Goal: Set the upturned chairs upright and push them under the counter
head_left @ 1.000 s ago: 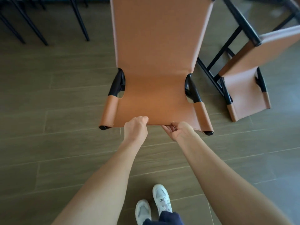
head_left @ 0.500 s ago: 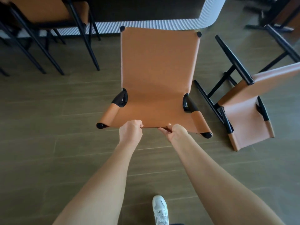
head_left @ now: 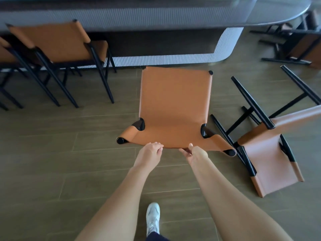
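Note:
A tan leather chair (head_left: 175, 105) with black frame stands upright in front of me, its seat pointing at the grey counter (head_left: 156, 16). My left hand (head_left: 150, 151) grips the near top edge of its backrest with curled fingers. My right hand (head_left: 193, 153) pinches the same edge, thumb on top. A second tan chair (head_left: 272, 157) lies tipped over on the floor just right of it, black legs pointing up and left. A third overturned chair (head_left: 302, 46) lies at the far right by the counter's rounded end.
Two upright matching chairs (head_left: 57, 42) are tucked at the counter on the left. The counter's ribbed base (head_left: 173, 58) has a dark recess straight ahead of the held chair. Wood-look floor tiles lie around; my white shoe (head_left: 152, 218) is below.
The held chair has slid forward across the floor toward the counter, with both hands still on its backrest edge. The counter and the chairs on the left have come into view.

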### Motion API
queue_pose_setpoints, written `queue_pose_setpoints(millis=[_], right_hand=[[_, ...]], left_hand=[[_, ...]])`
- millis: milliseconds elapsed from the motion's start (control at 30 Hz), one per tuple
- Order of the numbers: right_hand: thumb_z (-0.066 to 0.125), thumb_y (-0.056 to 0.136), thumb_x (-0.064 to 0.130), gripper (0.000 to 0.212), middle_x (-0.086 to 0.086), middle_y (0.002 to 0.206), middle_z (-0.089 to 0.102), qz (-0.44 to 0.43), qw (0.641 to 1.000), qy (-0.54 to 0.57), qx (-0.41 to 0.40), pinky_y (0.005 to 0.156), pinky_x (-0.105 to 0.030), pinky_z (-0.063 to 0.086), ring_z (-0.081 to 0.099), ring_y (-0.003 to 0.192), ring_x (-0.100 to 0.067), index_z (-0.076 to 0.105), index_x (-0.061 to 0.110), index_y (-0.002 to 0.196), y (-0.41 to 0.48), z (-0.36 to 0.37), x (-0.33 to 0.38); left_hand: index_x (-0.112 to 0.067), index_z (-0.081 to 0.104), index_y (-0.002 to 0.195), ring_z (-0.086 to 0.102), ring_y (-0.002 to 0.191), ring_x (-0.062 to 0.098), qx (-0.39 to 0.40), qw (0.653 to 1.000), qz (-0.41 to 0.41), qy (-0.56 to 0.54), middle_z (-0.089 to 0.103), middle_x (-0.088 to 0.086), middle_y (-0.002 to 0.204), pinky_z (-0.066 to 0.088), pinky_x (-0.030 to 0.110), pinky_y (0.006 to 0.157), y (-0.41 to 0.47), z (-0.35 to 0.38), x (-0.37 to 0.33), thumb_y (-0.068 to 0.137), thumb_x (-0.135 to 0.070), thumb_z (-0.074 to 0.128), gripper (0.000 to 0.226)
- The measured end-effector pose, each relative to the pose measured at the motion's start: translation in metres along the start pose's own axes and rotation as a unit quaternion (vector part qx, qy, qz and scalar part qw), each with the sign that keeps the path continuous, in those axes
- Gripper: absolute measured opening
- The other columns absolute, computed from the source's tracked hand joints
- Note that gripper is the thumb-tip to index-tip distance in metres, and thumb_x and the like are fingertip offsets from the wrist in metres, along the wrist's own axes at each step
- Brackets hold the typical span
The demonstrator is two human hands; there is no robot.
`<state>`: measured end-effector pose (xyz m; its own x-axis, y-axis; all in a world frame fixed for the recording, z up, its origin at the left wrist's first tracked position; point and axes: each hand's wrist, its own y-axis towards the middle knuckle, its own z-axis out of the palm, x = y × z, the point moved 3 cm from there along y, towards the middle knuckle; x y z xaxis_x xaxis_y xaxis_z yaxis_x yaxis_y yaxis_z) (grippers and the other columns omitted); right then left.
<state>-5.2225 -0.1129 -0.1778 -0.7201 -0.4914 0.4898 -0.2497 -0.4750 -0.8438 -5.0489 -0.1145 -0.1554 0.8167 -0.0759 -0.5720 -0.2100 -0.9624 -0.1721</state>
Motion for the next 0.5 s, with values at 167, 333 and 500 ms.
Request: queue_pose_setpoints(millis=[167, 333, 500], right_hand=[[0.063, 0.086, -0.013, 0.029, -0.021, 0.117, 0.062, -0.025, 0.997, -0.023, -0.075, 0.058, -0.032, 0.058, 0.065, 0.072, -0.032, 0.054, -0.008, 0.112, 0.007, 0.022, 0.036], [0.059, 0.086, -0.016, 0.037, -0.02, 0.114, 0.063, -0.028, 0.994, -0.07, -0.08, 0.04, -0.027, 0.054, 0.066, 0.067, -0.033, 0.052, -0.007, 0.122, 0.02, 0.055, 0.079], [0.04, 0.091, -0.018, 0.044, -0.015, 0.098, 0.064, -0.024, 0.993, -0.101, -0.054, 0.053, -0.048, 0.056, 0.066, 0.076, -0.036, 0.042, -0.002, 0.132, 0.04, 0.085, 0.113]], left_hand=[[-0.012, 0.067, 0.121, 0.052, 0.125, 0.018, 0.002, 1.0, 0.017, 0.004, 0.065, 0.003, 0.125, 0.043, 0.031, 0.1, 0.047, -0.02, -0.006, 0.1, -0.015, 0.043, 0.032], [-0.014, 0.065, 0.124, 0.048, 0.128, 0.012, -0.011, 0.999, 0.05, -0.001, 0.064, -0.001, 0.128, 0.035, 0.02, 0.099, 0.092, -0.039, -0.01, 0.101, -0.015, 0.045, 0.031], [-0.017, 0.059, 0.132, 0.039, 0.136, 0.01, 0.001, 0.998, 0.054, 0.017, 0.053, 0.001, 0.141, 0.03, 0.021, 0.104, 0.141, -0.055, -0.016, 0.098, -0.011, 0.048, 0.036]])
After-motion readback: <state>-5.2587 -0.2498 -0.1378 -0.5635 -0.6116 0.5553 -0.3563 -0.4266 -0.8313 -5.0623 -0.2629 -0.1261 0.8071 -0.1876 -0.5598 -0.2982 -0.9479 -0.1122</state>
